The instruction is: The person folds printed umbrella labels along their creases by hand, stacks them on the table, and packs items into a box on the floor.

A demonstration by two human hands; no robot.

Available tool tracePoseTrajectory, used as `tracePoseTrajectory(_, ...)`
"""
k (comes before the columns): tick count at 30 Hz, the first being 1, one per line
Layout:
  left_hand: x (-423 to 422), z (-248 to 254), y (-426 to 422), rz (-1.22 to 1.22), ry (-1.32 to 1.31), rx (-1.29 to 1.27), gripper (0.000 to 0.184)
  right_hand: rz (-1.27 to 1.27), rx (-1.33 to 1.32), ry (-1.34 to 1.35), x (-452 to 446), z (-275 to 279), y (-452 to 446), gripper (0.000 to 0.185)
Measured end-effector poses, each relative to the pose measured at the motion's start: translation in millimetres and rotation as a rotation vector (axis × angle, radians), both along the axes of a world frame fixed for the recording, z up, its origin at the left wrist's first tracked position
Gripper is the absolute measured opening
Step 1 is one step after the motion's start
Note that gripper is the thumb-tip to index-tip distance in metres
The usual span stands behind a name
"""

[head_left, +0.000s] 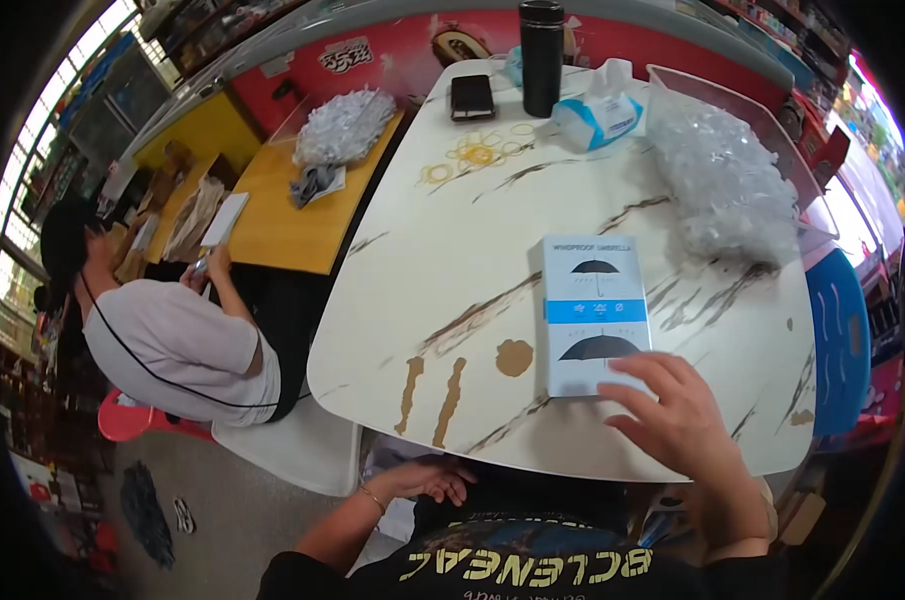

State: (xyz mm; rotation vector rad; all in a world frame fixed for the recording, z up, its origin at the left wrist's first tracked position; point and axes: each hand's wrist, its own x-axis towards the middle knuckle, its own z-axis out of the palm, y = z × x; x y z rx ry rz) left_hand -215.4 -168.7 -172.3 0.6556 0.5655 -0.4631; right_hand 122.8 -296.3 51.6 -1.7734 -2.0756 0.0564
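Observation:
A white umbrella box (595, 285) with a blue band and black umbrella pictures lies on the marble-patterned table (423, 270). Over its lower right corner is my right hand (668, 410), fingers spread and curved; whether the fingertips touch the box I cannot tell. My left hand (435, 482) is below the table's front edge, near my lap, with its fingers loosely apart and nothing held. Left of the box are brown patches (514, 358) on the tabletop.
Yellow rubber bands (478, 153), a black wallet-like item (472, 98), a black bottle (542, 60) and a tissue pack (601, 118) stand farther back. A heap of clear plastic (723, 175) fills a bin at right. A person (188, 335) sits at a yellow table (303, 235) at left.

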Motion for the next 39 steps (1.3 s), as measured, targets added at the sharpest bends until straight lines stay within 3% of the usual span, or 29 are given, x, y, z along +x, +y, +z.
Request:
tracePoseTrajectory(3, 10.8, 29.4, -4.2, -0.016, 0.078, 0.27, 0.046, -0.078, -0.069, -0.026, 11.0, 9.8, 4.7, 0.051)
tracePoseTrajectory(6, 29.3, 100.3, -6.0, -0.554, -0.128, 1.075, 0.043, -0.088, -0.178, -0.048, 21.4, 5.8, 7.2, 0.063)
tracePoseTrajectory(8, 31.9, 141.1, -7.8, -0.274, -0.516, 1.181, 0.041, -0.081, -0.216, -0.049, 26.4, 0.7, 9.0, 0.065)
tracePoseTrajectory(10, 44.9, 198.3, 12.2, -0.426, -0.524, 0.841, 0.038, -0.05, -0.255, -0.052, 30.7, -7.2, 12.8, 0.065)
tracePoseTrajectory(14, 86.6, 263.8, 64.5, -0.365, -0.649, 1.15, 0.035, -0.021, -0.256, -0.07, 36.7, -14.2, 18.4, 0.066)
tracePoseTrajectory(17, 155.0, 255.2, 95.0, -0.143, -0.753, 1.605, 0.033, -0.003, -0.311, -0.047, 41.4, -10.8, 20.8, 0.067)
tracePoseTrajectory(22, 242.6, 195.2, 135.1, -0.236, -0.976, 1.859, 0.031, 0.01, -0.34, -0.022, 46.1, -11.5, 27.4, 0.065)
tracePoseTrajectory(25, 257.1, 164.4, 148.3, -0.351, -1.033, 1.828, 0.036, 0.011, -0.25, -0.009, 48.6, -13.0, 29.2, 0.061)
tracePoseTrajectory(29, 255.2, 144.3, 154.8, -0.387, -1.029, 1.872, 0.05, 0.011, -0.357, -0.007, 53.9, -8.3, 38.0, 0.06)
tracePoseTrajectory(34, 252.7, 148.3, 155.9, -0.432, -1.026, 1.896, 0.063, 0.039, -0.428, 0.036, 62.2, -0.5, 45.1, 0.058)
tracePoseTrajectory(39, 254.0, 149.4, 158.0, -0.446, -1.033, 1.899, 0.064, 0.056, -0.453, 0.038, 66.0, -1.3, 46.8, 0.057)
